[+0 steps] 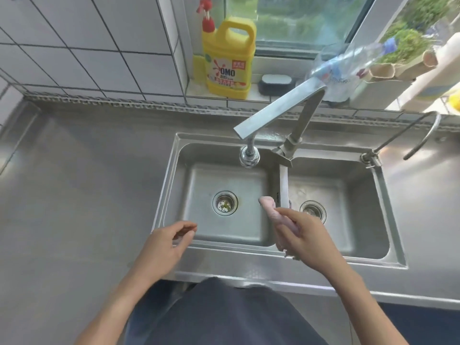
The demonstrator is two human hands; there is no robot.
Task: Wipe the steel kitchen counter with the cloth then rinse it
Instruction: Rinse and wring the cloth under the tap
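Below the centre of the frame, your right hand (305,235) grips the cloth (276,220), fingers curled round its middle. The pink cloth is bunched into a long roll; its long axis runs from lower right to upper left, one end poking up past your fingers toward the faucet (276,109), the other end hanging out under your palm near the sink's front rim. It hangs over the divider between the two basins, mostly above the left basin (224,180).

Your left hand (169,244) hovers at lower centre-left over the near-left corner of the sink, fingers loosely curled, holding nothing, thumb and fingertips apart.

Each basin has a round drain: the left drain (225,203) sits clear of the cloth, the right drain (313,210) is partly hidden behind your right hand. The faucet's flat spout reaches down-left from the centre, its nozzle over the back of the left basin. No water stream is visible.

The steel counter (87,185) spreads across the left of the frame. At upper centre, a yellow detergent jug (229,58) stands on the window ledge, with a dark soap dish (275,83) just beside it. A second, thin curved tap (420,135) stands at the right.
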